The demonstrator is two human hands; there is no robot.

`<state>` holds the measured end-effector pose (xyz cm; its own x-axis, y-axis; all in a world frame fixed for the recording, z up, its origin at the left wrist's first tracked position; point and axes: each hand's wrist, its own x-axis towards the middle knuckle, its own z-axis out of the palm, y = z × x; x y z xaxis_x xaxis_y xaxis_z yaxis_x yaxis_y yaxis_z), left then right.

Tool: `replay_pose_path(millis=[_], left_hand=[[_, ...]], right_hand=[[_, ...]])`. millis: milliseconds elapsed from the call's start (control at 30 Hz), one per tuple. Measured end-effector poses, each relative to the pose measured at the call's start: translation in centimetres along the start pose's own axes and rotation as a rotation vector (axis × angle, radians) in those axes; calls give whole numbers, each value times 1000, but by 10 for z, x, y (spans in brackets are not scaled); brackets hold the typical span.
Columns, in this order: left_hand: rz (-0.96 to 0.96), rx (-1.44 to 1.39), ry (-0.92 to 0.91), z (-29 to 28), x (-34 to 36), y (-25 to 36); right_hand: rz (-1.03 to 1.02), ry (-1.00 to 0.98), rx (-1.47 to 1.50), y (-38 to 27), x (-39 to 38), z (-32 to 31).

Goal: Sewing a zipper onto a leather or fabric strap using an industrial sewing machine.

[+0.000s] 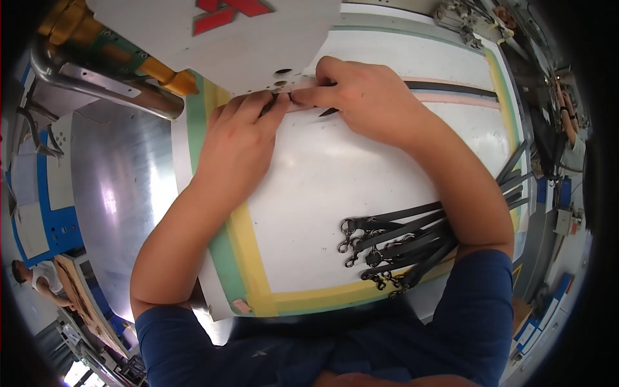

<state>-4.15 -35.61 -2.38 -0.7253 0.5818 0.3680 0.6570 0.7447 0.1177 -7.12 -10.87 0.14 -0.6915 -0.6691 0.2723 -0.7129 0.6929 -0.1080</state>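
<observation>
My left hand [235, 145] and my right hand [361, 97] meet at the far edge of a white work table [309, 187], right under the head of a sewing machine [219, 45]. Both pinch a thin black strap [451, 88] that runs off to the right along a pink strip. The fingertips of both hands press the strap's end at the machine's needle area; the end itself is hidden by the fingers. A bundle of several black straps with metal snap hooks [393, 248] lies under my right forearm.
The table is edged with yellow and green tape [248, 258]. A shiny metal surface [122, 187] lies at the left, with a chrome pipe and brass fittings [103, 71] above it. Other people work at the far left bottom [39, 280] and far right [570, 122].
</observation>
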Motion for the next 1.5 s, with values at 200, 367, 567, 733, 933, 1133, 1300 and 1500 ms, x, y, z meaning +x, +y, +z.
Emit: replay_pose_path(millis=[200, 367, 567, 733, 933, 1133, 1300, 1500], left_hand=[[-16, 2, -6, -1, 0, 1], [-18, 8, -5, -1, -1, 4], [-19, 33, -1, 2, -1, 1], [-43, 32, 4, 0, -3, 4], [-57, 38, 10, -2, 0, 8], [-78, 38, -40, -2, 1, 7], [-78, 41, -48, -1, 0, 8], [-59, 62, -9, -1, 0, 7]], right_hand=[[26, 19, -118, -15, 4, -15], [382, -162, 95, -3, 33, -26], [446, -283, 88, -5, 52, -20], [395, -302, -92, 26, 23, -30], [555, -425, -232, 72, -33, -69], [810, -487, -374, 122, -97, -100], [856, -399, -420, 171, -147, -121], [1046, -494, -473, 222, -201, -144]])
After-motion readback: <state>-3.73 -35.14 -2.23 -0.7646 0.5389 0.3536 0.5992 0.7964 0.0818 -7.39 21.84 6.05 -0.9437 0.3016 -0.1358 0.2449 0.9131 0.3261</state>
